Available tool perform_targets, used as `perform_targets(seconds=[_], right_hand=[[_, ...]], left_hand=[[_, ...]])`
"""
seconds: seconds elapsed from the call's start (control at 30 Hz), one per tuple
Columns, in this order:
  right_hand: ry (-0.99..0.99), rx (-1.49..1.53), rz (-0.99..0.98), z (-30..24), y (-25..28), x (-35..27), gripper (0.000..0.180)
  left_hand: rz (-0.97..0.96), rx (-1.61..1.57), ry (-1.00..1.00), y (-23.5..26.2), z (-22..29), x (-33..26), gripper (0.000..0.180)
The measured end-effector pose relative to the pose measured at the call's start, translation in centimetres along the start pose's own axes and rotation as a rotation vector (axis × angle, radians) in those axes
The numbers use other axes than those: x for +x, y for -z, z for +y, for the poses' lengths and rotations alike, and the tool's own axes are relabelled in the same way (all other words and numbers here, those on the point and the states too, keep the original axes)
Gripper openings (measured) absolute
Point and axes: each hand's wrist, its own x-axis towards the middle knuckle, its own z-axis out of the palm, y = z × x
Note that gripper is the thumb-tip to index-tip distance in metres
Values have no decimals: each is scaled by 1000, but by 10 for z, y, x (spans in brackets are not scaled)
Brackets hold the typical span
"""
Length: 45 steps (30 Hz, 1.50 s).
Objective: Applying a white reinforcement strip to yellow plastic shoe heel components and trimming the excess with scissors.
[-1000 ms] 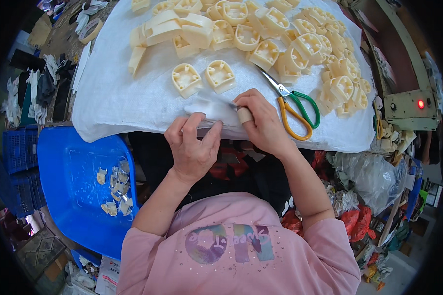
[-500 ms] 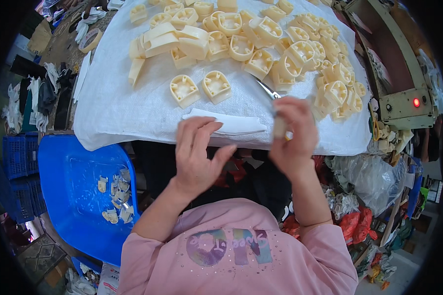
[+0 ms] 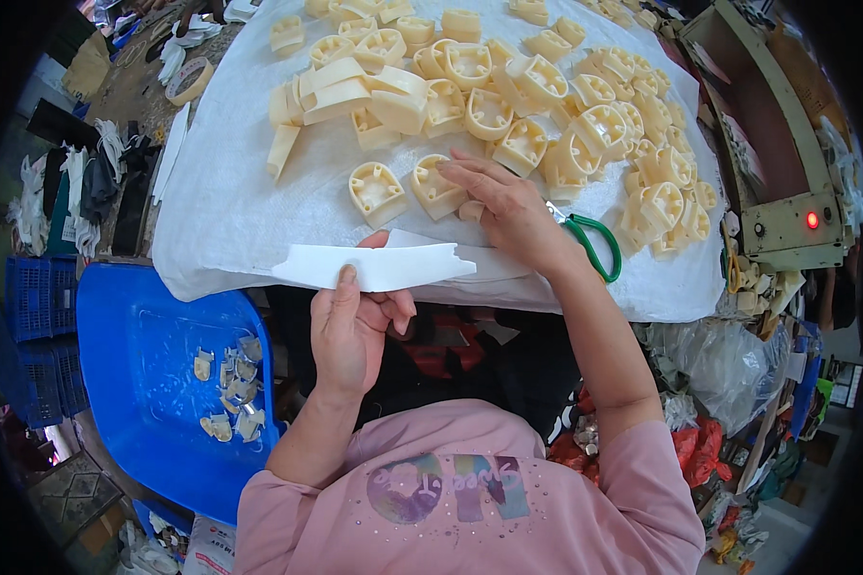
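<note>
My left hand (image 3: 350, 316) pinches a white strip (image 3: 384, 268) with notched ends between thumb and fingers, above the table's near edge. More white strip material (image 3: 501, 264) lies flat on the cloth just behind it. My right hand (image 3: 503, 206) reaches across the cloth, its fingers and thumb closed round the right side of a cream D-shaped plastic heel piece (image 3: 431, 195). A similar heel piece (image 3: 376, 192) sits to the left. Green-handled scissors (image 3: 604, 251) lie beside my right wrist, their blades mostly hidden behind my hand.
Many cream heel pieces (image 3: 470, 67) are heaped over the far side of the white cloth (image 3: 221, 206). A blue tub (image 3: 139, 383) with several scraps stands at the lower left. At the right is a metal machine (image 3: 786, 216) with a lit red light. A tape roll (image 3: 190, 81) lies far left.
My left hand has picked up the white strip from the cloth. My right hand has moved left and away from the scissors, which now lie on the cloth, and onto a heel piece.
</note>
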Motion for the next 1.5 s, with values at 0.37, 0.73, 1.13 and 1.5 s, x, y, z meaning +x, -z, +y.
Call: perform_targets(seconds=[0.37, 0.73, 1.13, 1.5], right_hand=[[-152, -91, 112, -26, 8, -18, 52], [-225, 457, 693, -45, 15, -46, 54], [241, 328, 631, -83, -12, -73, 56], [268, 325, 692, -83, -13, -74, 57]], left_hand=[[85, 32, -4, 0, 0, -2, 43], [106, 32, -78, -10, -4, -5, 42], [-177, -34, 49, -55, -5, -20, 45], [-246, 21, 32, -55, -6, -23, 46]])
